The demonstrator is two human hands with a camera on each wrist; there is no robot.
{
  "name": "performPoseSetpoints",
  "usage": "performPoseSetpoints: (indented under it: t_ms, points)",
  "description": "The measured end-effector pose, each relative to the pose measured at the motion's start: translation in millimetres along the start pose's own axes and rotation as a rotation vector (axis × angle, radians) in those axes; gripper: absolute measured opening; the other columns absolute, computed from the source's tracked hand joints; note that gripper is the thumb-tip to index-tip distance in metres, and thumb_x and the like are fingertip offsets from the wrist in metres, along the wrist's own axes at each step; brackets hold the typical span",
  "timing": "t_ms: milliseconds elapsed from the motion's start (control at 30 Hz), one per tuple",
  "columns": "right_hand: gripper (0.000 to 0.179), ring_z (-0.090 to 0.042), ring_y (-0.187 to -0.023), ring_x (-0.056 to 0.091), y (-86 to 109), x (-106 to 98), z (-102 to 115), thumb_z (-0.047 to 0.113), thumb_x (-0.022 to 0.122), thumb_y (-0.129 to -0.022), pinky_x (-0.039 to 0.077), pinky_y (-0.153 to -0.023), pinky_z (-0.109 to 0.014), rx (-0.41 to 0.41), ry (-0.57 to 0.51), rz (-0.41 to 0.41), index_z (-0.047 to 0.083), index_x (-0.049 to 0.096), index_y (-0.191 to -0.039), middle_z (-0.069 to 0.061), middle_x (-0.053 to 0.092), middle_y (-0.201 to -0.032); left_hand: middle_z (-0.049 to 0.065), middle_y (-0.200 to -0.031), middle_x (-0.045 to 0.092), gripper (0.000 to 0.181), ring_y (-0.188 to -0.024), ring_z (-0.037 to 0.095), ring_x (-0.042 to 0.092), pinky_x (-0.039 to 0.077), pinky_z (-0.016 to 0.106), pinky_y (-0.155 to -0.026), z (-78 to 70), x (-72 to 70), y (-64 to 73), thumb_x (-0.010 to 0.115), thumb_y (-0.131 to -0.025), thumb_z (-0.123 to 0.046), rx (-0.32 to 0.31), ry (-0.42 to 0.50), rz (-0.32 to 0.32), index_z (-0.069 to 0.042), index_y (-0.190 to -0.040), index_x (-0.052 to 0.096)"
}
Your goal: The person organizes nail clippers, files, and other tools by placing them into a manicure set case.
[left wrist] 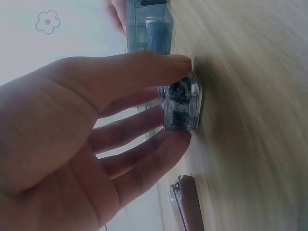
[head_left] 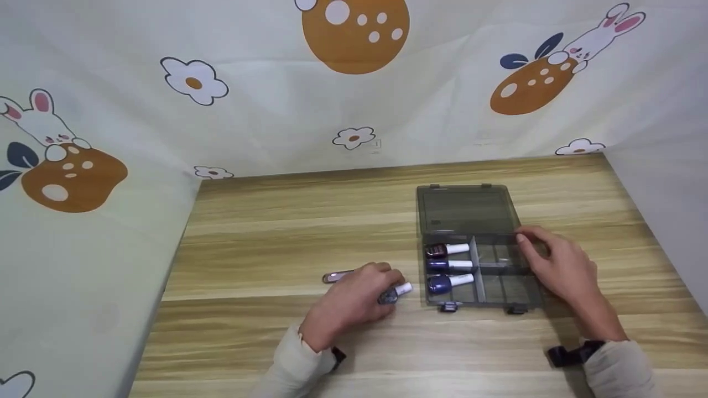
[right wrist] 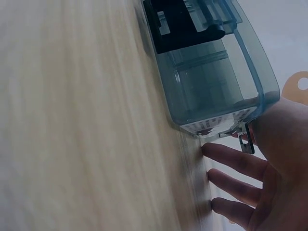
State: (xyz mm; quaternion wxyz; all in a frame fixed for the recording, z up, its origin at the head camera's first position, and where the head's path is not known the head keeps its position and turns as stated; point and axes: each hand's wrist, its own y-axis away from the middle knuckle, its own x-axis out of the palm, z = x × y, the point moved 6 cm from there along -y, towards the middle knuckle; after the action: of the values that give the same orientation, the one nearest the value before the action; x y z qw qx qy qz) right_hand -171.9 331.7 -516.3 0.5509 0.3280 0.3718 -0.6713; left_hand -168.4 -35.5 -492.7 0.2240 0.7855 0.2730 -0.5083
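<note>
My left hand (head_left: pixel 357 293) pinches a small nail polish bottle (left wrist: pixel 182 108) between thumb and fingers, low over the table. The bottle is clear glass with dark, glittery contents, and its white cap (head_left: pixel 404 288) points towards the box. Beyond that hand lies a nail clipper (head_left: pixel 336 276), partly hidden by it. A translucent grey compartment box (head_left: pixel 503 303) lies with its lid (head_left: pixel 464 207) folded back. Three nail polish bottles, one dark red (head_left: pixel 437 251) and two blue (head_left: pixel 440 284), lie in its left section. My right hand (head_left: pixel 567 271) holds the box's right rim with thumb and index finger; other fingertips touch the table.
Two latches (head_left: pixel 448 307) stick out from the box's front edge. Thin dividers (head_left: pixel 477 271) split its inside. The wood-grain table (head_left: pixel 249 237) meets a printed cloth backdrop (head_left: pixel 265 127) at the back and sides. A black strap (head_left: pixel 575 354) sits at the right wrist.
</note>
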Motion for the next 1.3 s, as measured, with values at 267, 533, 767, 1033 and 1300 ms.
performPoseSetpoints:
  t_ms: [267, 533, 767, 1033, 1300]
  points:
    - [0.041, -0.054, -0.11, 0.072, -0.1, 0.2, -0.9, 0.051, 0.057, -0.11, 0.052, -0.062, -0.053, 0.01, 0.002, 0.01, 0.024, 0.075, -0.135, -0.024, 0.073, -0.136, 0.0, -0.117, 0.073, 0.037, -0.105, 0.016, 0.07, 0.064, 0.03, -0.088, -2.0, -11.0, 1.1, 0.082, -0.092, -0.019, 0.004, -0.033, -0.12, -0.017, -0.128, 0.073]
    - [0.039, -0.052, -0.105, 0.073, 0.2, -0.3, -0.9, 0.049, 0.058, -0.11, 0.049, -0.057, -0.048, -0.005, 0.002, -0.003, 0.024, 0.076, -0.133, -0.023, 0.075, -0.133, 0.001, -0.122, 0.072, 0.041, -0.111, 0.016, 0.07, 0.063, 0.028, -0.095, -16.5, -20.3, -8.8, 0.08, -0.094, -0.02, 0.089, -0.06, -0.194, -0.016, -0.133, 0.071]
    - [0.038, -0.051, -0.103, 0.074, -0.4, 0.8, -1.6, 0.05, 0.058, -0.11, 0.047, -0.055, -0.045, -0.003, 0.005, -0.002, 0.025, 0.076, -0.132, -0.023, 0.075, -0.133, 0.0, -0.125, 0.073, 0.041, -0.111, 0.014, 0.07, 0.062, 0.025, -0.094, -35.1, -20.7, -22.3, 0.08, -0.096, -0.024, 0.155, -0.063, -0.218, -0.018, -0.135, 0.07]
    - [0.038, -0.053, -0.108, 0.073, -0.6, 0.3, -1.4, 0.049, 0.057, -0.11, 0.049, -0.058, -0.049, 0.003, 0.001, 0.004, 0.025, 0.075, -0.133, -0.023, 0.074, -0.134, -0.002, -0.126, 0.071, 0.038, -0.106, 0.011, 0.068, 0.061, 0.02, -0.091, -53.1, -13.4, -40.5, 0.079, -0.098, -0.026, 0.205, -0.067, -0.193, -0.019, -0.135, 0.072]
    - [0.04, -0.05, -0.106, 0.073, -0.9, 0.7, -1.6, 0.051, 0.057, -0.11, 0.047, -0.057, -0.043, 0.015, -0.001, 0.014, 0.025, 0.075, -0.134, -0.023, 0.074, -0.135, -0.002, -0.127, 0.072, 0.036, -0.111, 0.012, 0.067, 0.061, 0.023, -0.091, -68.2, -1.5, -62.1, 0.077, -0.099, -0.031, 0.22, -0.112, -0.134, -0.019, -0.133, 0.073]
